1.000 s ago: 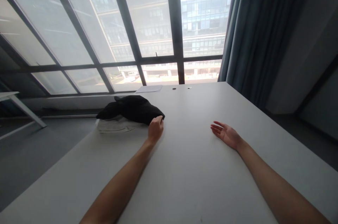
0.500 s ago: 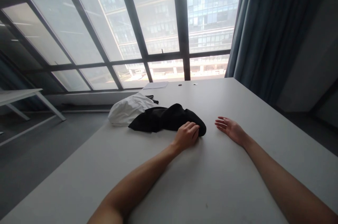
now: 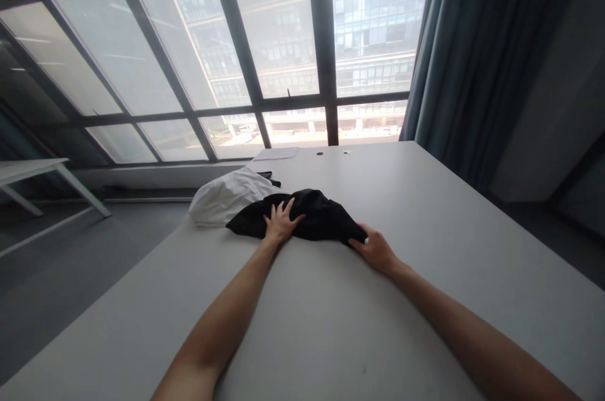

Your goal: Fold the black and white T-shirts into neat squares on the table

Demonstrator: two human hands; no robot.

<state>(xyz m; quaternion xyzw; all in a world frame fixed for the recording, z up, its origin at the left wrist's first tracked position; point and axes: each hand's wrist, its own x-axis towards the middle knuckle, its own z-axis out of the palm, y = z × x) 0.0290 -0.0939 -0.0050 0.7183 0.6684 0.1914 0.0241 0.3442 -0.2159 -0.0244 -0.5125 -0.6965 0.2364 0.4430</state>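
Note:
A crumpled black cloth item (image 3: 314, 218), perhaps a garment, lies in a heap on the white table (image 3: 321, 313). My left hand (image 3: 280, 223) rests on its left-middle part with the fingers spread. At the heap's right end, my right hand (image 3: 377, 251) pinches the edge of the black cloth between thumb and fingers. Behind and to the left sits a bunched white cloth (image 3: 231, 194), close against the black one. The exact kind of either cloth cannot be made out.
Sheets of paper (image 3: 276, 154) lie at the table's far edge, near two round cable holes. A small dark object (image 3: 270, 178) pokes out behind the white cloth. Windows stand beyond, a blue curtain (image 3: 454, 73) to the right, and another table (image 3: 42, 168) at left.
My left hand has moved left from the cloth's right end and spread its fingers on the middle. My right hand has come in from the right and taken hold of that end.

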